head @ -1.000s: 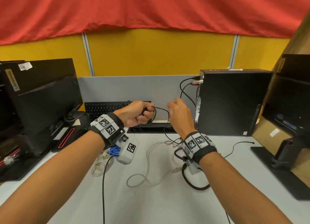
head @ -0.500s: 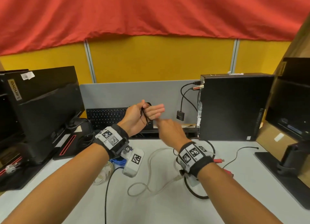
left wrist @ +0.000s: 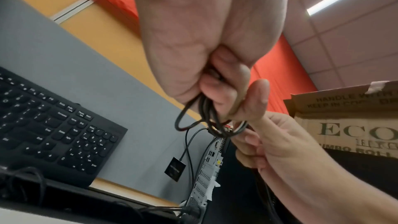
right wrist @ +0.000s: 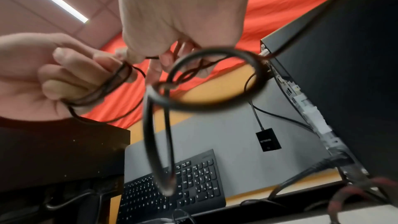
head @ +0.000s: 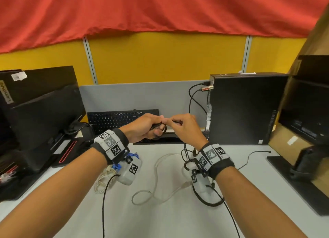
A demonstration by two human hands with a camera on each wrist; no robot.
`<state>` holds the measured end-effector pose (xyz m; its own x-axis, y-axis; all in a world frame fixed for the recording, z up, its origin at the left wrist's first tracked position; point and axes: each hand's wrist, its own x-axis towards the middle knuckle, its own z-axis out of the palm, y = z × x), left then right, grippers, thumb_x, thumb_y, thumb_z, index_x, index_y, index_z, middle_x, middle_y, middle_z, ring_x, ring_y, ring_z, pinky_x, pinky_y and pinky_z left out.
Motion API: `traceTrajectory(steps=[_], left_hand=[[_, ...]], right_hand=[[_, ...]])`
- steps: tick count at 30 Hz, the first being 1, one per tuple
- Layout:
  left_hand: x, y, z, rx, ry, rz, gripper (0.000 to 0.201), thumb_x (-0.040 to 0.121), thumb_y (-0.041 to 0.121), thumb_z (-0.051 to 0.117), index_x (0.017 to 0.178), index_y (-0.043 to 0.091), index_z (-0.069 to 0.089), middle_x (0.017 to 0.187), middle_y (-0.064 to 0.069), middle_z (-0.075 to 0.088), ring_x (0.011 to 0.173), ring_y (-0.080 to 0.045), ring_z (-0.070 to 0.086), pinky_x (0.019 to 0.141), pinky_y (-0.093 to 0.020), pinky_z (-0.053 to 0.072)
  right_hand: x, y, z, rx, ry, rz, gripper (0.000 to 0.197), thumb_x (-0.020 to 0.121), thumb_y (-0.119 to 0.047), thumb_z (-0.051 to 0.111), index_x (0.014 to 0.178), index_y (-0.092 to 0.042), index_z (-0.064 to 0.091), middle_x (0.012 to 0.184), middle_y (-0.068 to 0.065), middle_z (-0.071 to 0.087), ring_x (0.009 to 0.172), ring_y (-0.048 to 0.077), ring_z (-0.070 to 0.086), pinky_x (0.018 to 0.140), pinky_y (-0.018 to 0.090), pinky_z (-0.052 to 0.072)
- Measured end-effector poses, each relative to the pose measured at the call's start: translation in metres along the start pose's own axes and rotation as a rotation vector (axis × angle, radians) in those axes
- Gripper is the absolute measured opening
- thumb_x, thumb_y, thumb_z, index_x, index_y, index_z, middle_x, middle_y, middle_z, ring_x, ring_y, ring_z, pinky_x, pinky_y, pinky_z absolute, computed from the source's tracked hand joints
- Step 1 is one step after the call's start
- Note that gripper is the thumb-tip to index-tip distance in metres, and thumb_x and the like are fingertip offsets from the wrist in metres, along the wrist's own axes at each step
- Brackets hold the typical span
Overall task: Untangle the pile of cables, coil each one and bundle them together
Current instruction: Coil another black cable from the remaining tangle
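A thin black cable (head: 159, 128) is wound into a small coil, and my left hand (head: 148, 126) grips it above the desk's back edge. The coil's loops (left wrist: 194, 122) hang below my curled left fingers. Right beside it, my right hand (head: 179, 124) pinches a strand of the same cable, its fingertips touching my left ones. In the right wrist view my right hand (right wrist: 172, 47) pinches the strand that runs to the coil (right wrist: 107, 88) in my left hand (right wrist: 64, 77). A white cable (head: 156, 173) lies loose on the desk (head: 169, 220), with a thick black cable (head: 211, 204) near it.
A black keyboard (head: 115, 119) leans against the grey partition. A black computer tower (head: 246, 109) stands at the right with cables plugged in. Monitors stand at left (head: 44, 116) and right (head: 306, 159). A bundled white cable (head: 101, 181) lies under my left wrist. A thick blurred black loop (right wrist: 215, 103) hangs near the right wrist lens.
My right hand has risen from below and met my left hand. My left fingers, spread half a second ago with the cable across them, have curled round the coil.
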<state>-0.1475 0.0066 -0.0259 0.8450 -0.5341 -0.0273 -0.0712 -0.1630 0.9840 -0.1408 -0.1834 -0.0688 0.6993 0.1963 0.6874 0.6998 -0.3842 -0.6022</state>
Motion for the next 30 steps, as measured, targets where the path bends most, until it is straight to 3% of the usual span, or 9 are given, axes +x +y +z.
traceTrajectory(steps=[5,7,10,13,15,18,21,23,30], left_hand=[[-0.006,0.008,0.001,-0.267,0.076,0.051,0.036,0.109,0.023,0.031,0.076,0.017,0.044,0.058,0.0,0.055,0.042,-0.006,0.028,0.042,-0.019,0.019],[-0.003,0.016,-0.005,-0.462,0.205,0.148,0.035,0.109,0.02,0.03,0.076,0.016,0.042,0.06,-0.005,0.06,0.039,-0.006,0.031,0.041,-0.018,0.024],[0.007,0.023,-0.009,-0.639,0.394,0.281,0.037,0.11,0.015,0.025,0.076,0.014,0.04,0.079,-0.02,0.073,0.055,-0.014,0.067,0.053,-0.019,0.051],[0.02,0.016,-0.006,-0.496,0.553,0.365,0.042,0.11,0.019,0.019,0.074,0.014,0.039,0.101,-0.026,0.073,0.091,-0.028,0.076,0.087,-0.035,0.059],[0.025,0.004,-0.002,-0.12,0.594,0.379,0.038,0.109,0.018,0.022,0.075,0.015,0.038,0.108,-0.02,0.073,0.099,-0.025,0.074,0.096,-0.036,0.052],[0.021,-0.022,0.0,0.614,0.457,0.39,0.038,0.111,0.021,0.027,0.084,0.006,0.049,0.092,-0.012,0.071,0.085,-0.023,0.072,0.078,-0.03,0.051],[0.005,-0.037,-0.005,0.946,0.318,0.29,0.036,0.11,0.02,0.032,0.079,0.008,0.049,0.069,-0.011,0.062,0.062,-0.023,0.057,0.063,-0.031,0.046],[-0.002,-0.038,-0.008,0.996,0.289,0.23,0.038,0.109,0.019,0.033,0.076,0.008,0.048,0.069,-0.012,0.057,0.062,-0.022,0.049,0.067,-0.043,0.046],[-0.012,-0.018,0.0,0.547,0.036,0.045,0.045,0.11,0.032,0.035,0.067,0.019,0.043,0.053,0.006,0.044,0.046,-0.009,0.031,0.047,-0.02,0.027]], right_hand=[[-0.005,0.004,0.004,-0.042,-0.055,0.028,0.032,0.104,-0.031,0.056,0.075,-0.042,0.063,0.051,-0.02,0.051,0.052,-0.001,0.047,0.057,0.014,0.033],[-0.008,0.012,0.008,-0.145,-0.135,0.095,0.027,0.106,-0.022,0.053,0.085,-0.03,0.069,0.063,-0.02,0.056,0.063,-0.004,0.054,0.066,0.021,0.041],[-0.019,0.021,0.016,-0.538,-0.412,0.176,0.022,0.103,-0.011,0.047,0.11,-0.015,0.068,0.102,0.003,0.072,0.094,0.023,0.065,0.081,0.037,0.048],[-0.03,0.011,0.033,-0.834,-0.552,0.035,0.019,0.102,-0.012,0.05,0.12,-0.011,0.058,0.107,0.015,0.069,0.094,0.036,0.064,0.072,0.039,0.041],[-0.03,-0.003,0.043,-0.782,-0.546,-0.053,0.02,0.106,-0.024,0.05,0.118,-0.01,0.059,0.103,0.016,0.069,0.091,0.036,0.066,0.068,0.038,0.041],[-0.023,-0.018,0.037,-0.552,-0.406,-0.099,0.024,0.104,-0.031,0.054,0.111,-0.013,0.068,0.098,0.012,0.072,0.081,0.032,0.066,0.065,0.035,0.043],[-0.018,-0.015,0.011,-0.401,-0.185,-0.032,0.025,0.098,-0.038,0.065,0.092,-0.015,0.074,0.072,0.003,0.068,0.062,0.019,0.056,0.062,0.035,0.049],[-0.016,-0.008,-0.002,-0.356,-0.165,0.031,0.033,0.094,-0.043,0.069,0.078,-0.014,0.071,0.061,0.0,0.061,0.058,0.018,0.054,0.06,0.033,0.047],[-0.013,0.007,-0.002,-0.716,-0.219,-0.05,0.038,0.103,-0.046,0.051,0.099,-0.017,0.076,0.081,0.003,0.071,0.073,0.025,0.063,0.065,0.035,0.048]])
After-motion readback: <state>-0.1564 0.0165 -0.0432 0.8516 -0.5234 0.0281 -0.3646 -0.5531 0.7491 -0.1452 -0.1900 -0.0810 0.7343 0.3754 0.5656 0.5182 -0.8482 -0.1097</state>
